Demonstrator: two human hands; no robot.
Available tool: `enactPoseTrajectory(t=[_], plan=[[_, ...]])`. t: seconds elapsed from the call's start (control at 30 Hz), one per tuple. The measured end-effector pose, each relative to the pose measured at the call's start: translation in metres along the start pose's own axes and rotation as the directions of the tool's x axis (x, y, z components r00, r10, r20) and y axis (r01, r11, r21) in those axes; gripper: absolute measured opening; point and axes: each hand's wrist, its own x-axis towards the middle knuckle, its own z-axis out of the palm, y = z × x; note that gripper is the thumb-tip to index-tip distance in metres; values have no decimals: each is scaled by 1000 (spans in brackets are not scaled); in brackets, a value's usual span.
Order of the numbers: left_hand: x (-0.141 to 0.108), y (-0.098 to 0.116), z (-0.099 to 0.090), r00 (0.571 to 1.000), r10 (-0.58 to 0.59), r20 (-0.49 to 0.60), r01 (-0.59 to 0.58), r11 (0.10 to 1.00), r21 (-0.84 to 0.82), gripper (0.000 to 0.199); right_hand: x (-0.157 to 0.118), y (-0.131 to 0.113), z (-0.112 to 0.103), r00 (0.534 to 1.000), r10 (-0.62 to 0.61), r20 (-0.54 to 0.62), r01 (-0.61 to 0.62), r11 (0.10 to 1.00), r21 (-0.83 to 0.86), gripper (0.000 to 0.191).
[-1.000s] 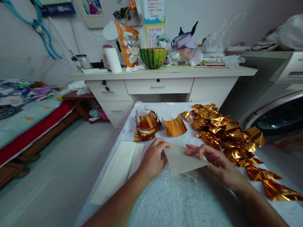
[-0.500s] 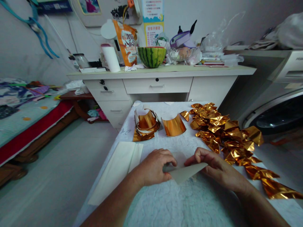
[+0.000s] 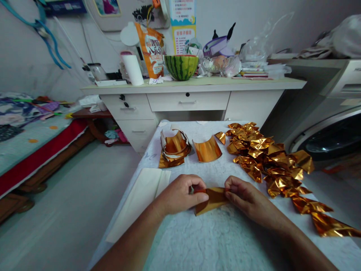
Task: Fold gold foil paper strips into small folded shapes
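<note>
A sheet of gold foil paper (image 3: 213, 200) is stretched between my hands above the cloth-covered table. My left hand (image 3: 184, 194) pinches its left end between thumb and fingers. At the right end, the thumb and fingers of my right hand (image 3: 245, 197) are closed on its upper corner. Beyond the hands, a curved gold sheet (image 3: 208, 149) lies on the cloth, and left of it sits a curled stack of gold sheets (image 3: 174, 146) with pale backs. Folded gold foil pieces (image 3: 262, 158) form a heap along the right side. Pale paper (image 3: 138, 199) lies by my left forearm.
A white desk (image 3: 187, 101) stands past the table's far end, carrying a watermelon half (image 3: 181, 67), an orange pouch (image 3: 151, 51) and plastic bags. To the right is a washing machine (image 3: 338, 109). On the left is a bed (image 3: 36, 139) beside open floor.
The sheet in my hands showed its pale side and now shows its gold side. My left hand has shifted slightly up, and both hands now grip the sheet's two ends.
</note>
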Motion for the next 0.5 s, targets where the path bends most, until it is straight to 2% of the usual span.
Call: enactPoseTrajectory(t=[0.07,0.17,0.27,0.37,0.5], plan=[[1,-4,1,999,-51,-19,51,999,13,10,2,1,3,1000,6,-26,-6,1000,6,23],[1,-8,0,995,-93,-23,95,989,117,8,5,2,9,995,3,-96,-10,998,-69,20],[1,-10,0,995,-95,-41,103,963,250,6,8,4,15,985,-14,-170,-27,971,-237,14],[1,-11,1,993,-91,-79,112,935,337,5,11,6,21,966,-53,-253,-66,894,-443,5],[2,-14,3,988,-97,-120,138,904,406,16,14,12,26,944,-97,-315,-104,820,-563,20]])
